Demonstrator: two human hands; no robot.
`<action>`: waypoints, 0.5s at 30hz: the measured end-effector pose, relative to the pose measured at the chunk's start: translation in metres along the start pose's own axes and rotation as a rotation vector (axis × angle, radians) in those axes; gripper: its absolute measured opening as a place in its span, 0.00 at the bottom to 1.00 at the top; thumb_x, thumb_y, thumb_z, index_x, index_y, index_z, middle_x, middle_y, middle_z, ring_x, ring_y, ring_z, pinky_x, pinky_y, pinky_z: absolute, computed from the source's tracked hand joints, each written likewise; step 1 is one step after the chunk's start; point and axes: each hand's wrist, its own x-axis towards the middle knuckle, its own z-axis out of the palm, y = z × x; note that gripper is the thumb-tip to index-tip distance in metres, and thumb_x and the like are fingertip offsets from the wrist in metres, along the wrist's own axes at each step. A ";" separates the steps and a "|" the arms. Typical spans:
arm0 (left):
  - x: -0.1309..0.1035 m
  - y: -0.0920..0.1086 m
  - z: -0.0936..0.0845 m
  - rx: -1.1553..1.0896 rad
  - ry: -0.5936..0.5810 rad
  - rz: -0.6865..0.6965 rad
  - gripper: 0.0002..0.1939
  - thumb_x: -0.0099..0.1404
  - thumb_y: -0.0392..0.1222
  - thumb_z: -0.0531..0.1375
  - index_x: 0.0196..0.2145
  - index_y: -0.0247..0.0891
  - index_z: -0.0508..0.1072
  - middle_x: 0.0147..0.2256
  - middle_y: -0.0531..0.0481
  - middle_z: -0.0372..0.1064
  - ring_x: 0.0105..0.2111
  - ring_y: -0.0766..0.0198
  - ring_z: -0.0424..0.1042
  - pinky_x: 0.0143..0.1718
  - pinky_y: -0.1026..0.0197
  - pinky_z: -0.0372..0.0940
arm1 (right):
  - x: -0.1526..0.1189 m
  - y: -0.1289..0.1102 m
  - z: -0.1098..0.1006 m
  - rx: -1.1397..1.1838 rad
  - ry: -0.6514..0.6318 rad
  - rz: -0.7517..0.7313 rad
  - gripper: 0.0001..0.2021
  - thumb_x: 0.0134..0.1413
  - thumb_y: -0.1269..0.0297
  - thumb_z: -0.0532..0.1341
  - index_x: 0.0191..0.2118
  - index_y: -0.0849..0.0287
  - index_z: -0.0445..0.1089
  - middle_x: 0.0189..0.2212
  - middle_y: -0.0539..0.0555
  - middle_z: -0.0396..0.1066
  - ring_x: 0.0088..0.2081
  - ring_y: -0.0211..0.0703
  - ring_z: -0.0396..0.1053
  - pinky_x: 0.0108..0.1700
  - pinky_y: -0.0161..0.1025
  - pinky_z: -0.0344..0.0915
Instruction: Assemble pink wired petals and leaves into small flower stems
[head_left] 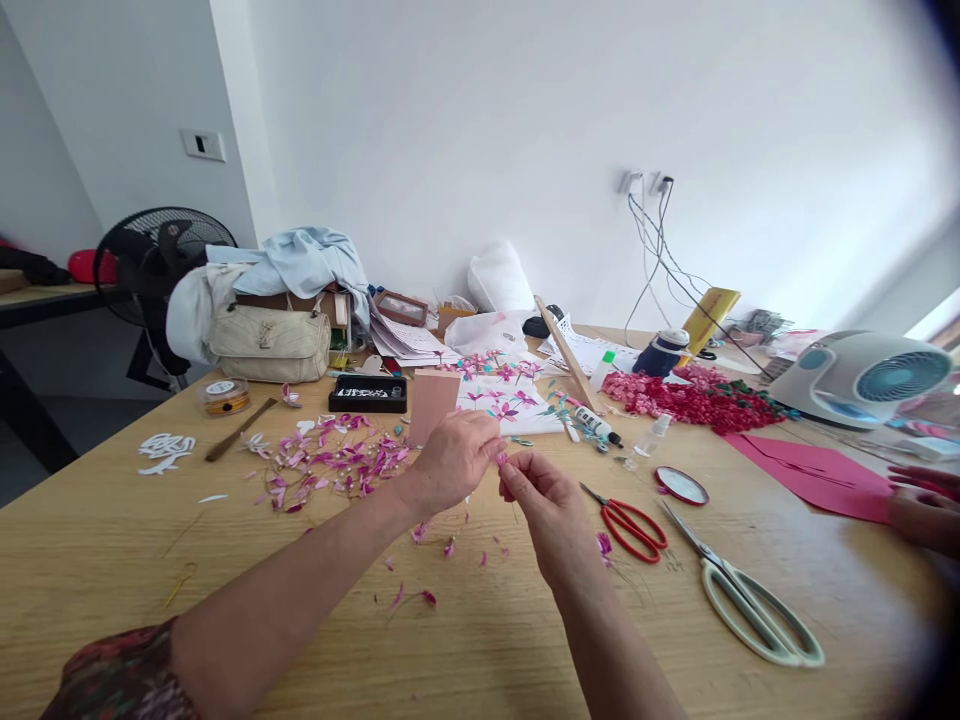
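Above the middle of the table my two hands meet fingertip to fingertip around a small pink petal piece (pixel 502 459). My right hand (pixel 547 505) pinches it between thumb and bent fingers. My left hand (pixel 457 460) is closed against the piece from the other side, its fingers partly hidden behind the hand. Loose pink petals (pixel 421 532) are scattered on the wood below. To the left spreads a heap of pink and magenta petal pieces with thin wire stems (pixel 337 455). Finished-looking pink flowers (pixel 502 405) lie on white paper just beyond my hands.
Red-handled scissors (pixel 634 530) and larger pale-handled scissors (pixel 757 610) lie at right, near a round red-rimmed lid (pixel 681 485). A glue bottle (pixel 592 420), red flower bundles (pixel 675 395) and a white fan (pixel 862 375) stand farther back. Another person's hand (pixel 926 505) rests by pink paper (pixel 814 475).
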 end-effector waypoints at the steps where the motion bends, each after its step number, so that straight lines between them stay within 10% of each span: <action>1: 0.000 -0.001 0.001 0.036 0.023 0.030 0.12 0.60 0.37 0.49 0.19 0.35 0.57 0.22 0.53 0.55 0.27 0.66 0.56 0.31 0.63 0.51 | 0.000 0.000 0.000 -0.019 0.013 0.003 0.13 0.47 0.56 0.58 0.22 0.60 0.62 0.18 0.47 0.59 0.23 0.35 0.55 0.28 0.34 0.52; 8: 0.002 -0.009 -0.001 -0.460 0.027 -0.230 0.19 0.65 0.48 0.42 0.27 0.35 0.63 0.23 0.52 0.58 0.27 0.67 0.60 0.32 0.64 0.56 | -0.001 0.000 -0.001 0.082 0.047 0.024 0.12 0.45 0.57 0.60 0.23 0.61 0.63 0.18 0.48 0.61 0.24 0.36 0.57 0.29 0.34 0.54; 15: -0.001 0.002 -0.001 -0.301 -0.194 -0.229 0.13 0.60 0.43 0.50 0.20 0.34 0.62 0.20 0.56 0.55 0.23 0.70 0.55 0.25 0.67 0.51 | -0.008 0.001 -0.003 0.079 0.001 0.009 0.12 0.46 0.58 0.60 0.22 0.61 0.63 0.18 0.48 0.61 0.23 0.35 0.57 0.27 0.33 0.53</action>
